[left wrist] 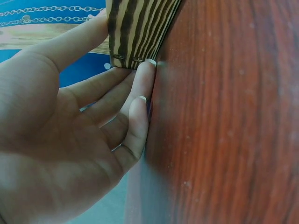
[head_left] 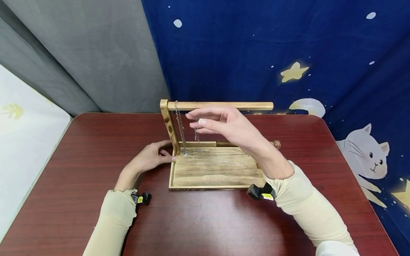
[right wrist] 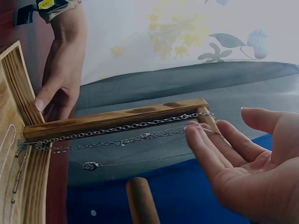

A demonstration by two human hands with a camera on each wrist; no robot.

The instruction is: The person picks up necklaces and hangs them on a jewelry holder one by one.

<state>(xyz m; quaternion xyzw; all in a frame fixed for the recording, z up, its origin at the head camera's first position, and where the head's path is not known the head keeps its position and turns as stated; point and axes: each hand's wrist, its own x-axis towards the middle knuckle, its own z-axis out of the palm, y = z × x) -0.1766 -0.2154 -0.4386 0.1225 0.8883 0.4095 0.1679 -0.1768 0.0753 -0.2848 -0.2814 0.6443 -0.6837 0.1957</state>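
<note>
A wooden necklace stand [head_left: 169, 124] has a horizontal bar [head_left: 243, 105] above a shallow tray [head_left: 217, 180]. My left hand [head_left: 148, 156] grips the tray's left side at the foot of the post, thumb in front and fingers farther back. Close to the post, a chunky silver chain necklace [head_left: 180, 124] hangs from the bar. Farther right hangs a thinner silver necklace [head_left: 196, 133]. My right hand [head_left: 229, 124] is beside it just below the bar, fingers extended and thumb apart. In the right wrist view, the fine chain [right wrist: 205, 128] passes by the fingertips; contact is unclear.
Fine necklaces [head_left: 214, 163] lie spread on the tray floor. A dark wooden rod [head_left: 277, 144] runs along the tray's back, partly hidden by the right arm. The stand sits on a reddish-brown table [head_left: 198, 224], with a blue curtain [head_left: 224, 53] behind.
</note>
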